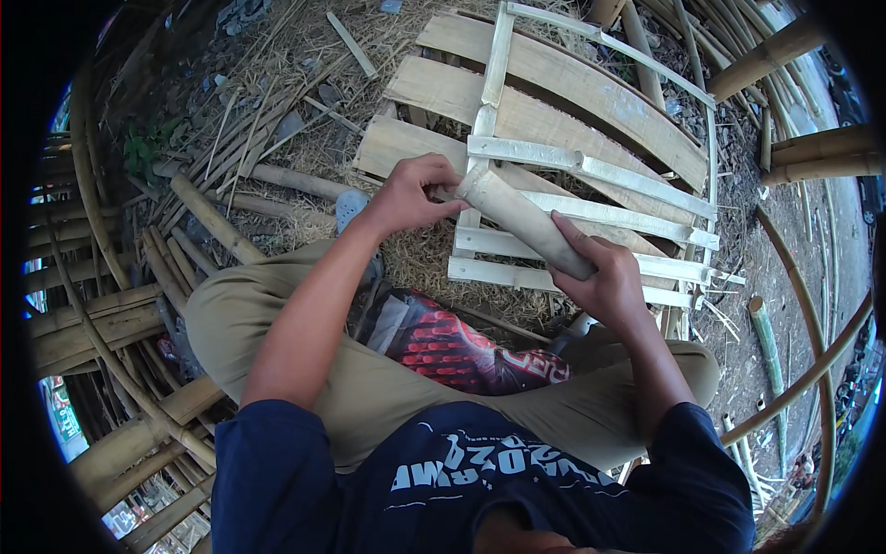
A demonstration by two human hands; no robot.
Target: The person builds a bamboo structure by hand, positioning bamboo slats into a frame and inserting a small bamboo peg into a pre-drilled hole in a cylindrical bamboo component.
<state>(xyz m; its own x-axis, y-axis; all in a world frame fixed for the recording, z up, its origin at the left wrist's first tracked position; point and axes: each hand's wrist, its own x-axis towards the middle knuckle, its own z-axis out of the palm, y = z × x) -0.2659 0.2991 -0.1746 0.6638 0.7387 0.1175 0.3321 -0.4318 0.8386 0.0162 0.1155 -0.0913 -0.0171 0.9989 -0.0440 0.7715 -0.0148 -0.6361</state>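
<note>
A thick pale bamboo tube slants over the slats in front of me. My right hand wraps round its lower right end, the thumb lying along the top. At the tube's upper left end, my left hand is closed in a pinch, thumb and forefinger close to the rim. What those fingers hold, if anything, is too small to make out. Beneath the tube lies a frame of pale split bamboo strips, its crosspieces joined to two long side strips. Wide flat wooden boards lie under that frame.
A red and black printed sack lies between my folded legs. Bamboo poles and thin split sticks litter the ground at left. Stacked bamboo stands at far left. Curved poles and a green bamboo length are on the right.
</note>
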